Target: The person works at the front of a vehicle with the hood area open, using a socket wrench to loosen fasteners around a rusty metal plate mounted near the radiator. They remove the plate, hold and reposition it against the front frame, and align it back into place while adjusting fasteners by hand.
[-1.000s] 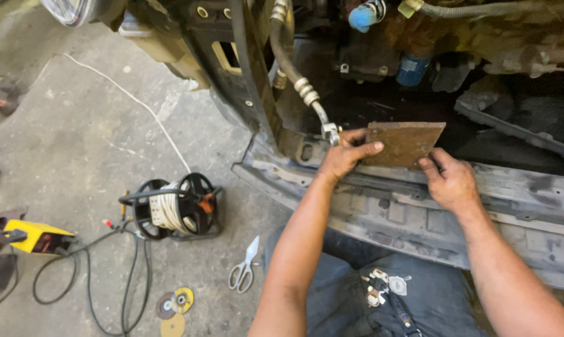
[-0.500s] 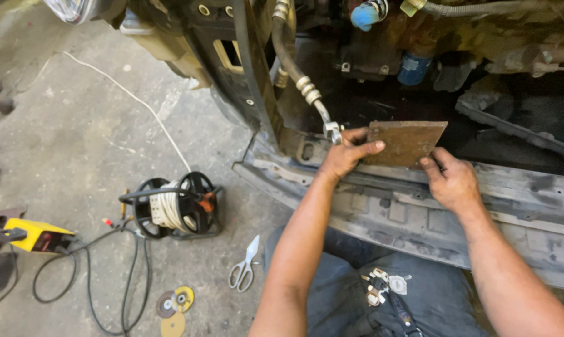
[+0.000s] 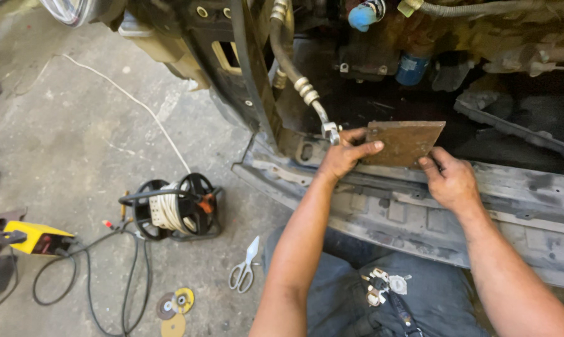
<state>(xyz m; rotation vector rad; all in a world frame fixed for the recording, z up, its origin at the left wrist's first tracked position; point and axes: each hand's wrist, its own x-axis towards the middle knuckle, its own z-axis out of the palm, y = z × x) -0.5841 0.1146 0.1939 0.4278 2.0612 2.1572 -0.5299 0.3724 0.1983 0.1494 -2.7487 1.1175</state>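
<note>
Head view, person seated on the concrete floor (image 3: 76,125) at the open front of a vehicle.

Hands: left hand (image 3: 344,155) grips the left edge of a rusty flat metal plate (image 3: 404,142), thumb laid across its face. Right hand (image 3: 449,181) pinches the plate's lower right corner. Both hands are closed on the plate and set apart at its two ends.

Plate position: held upright against the dark opening, just above the grey front crossmember (image 3: 513,193). Whether its lower edge rests on the crossmember cannot be told.

Nearby: ribbed metal hose (image 3: 297,78) with its end fitting just beside the left knuckles; blue cylindrical filter (image 3: 412,67) deeper in the bay. On the floor, a cable reel (image 3: 173,207), scissors (image 3: 244,268), three grinding discs (image 3: 176,307) and a yellow power tool (image 3: 35,237) with its black lead.

Risks, as judged:
- Plate is supported by fingertips only. A slip would likely drop it behind the crossmember or onto the lap.
- Bare skin on rusty cut edges; a sliding grip could cut the fingers.
- Left knuckles sit near the hose fitting; a shove leftwards may knock or strain it.
- Leads and scissors lie near the legs; shifting position could snag them.
</note>
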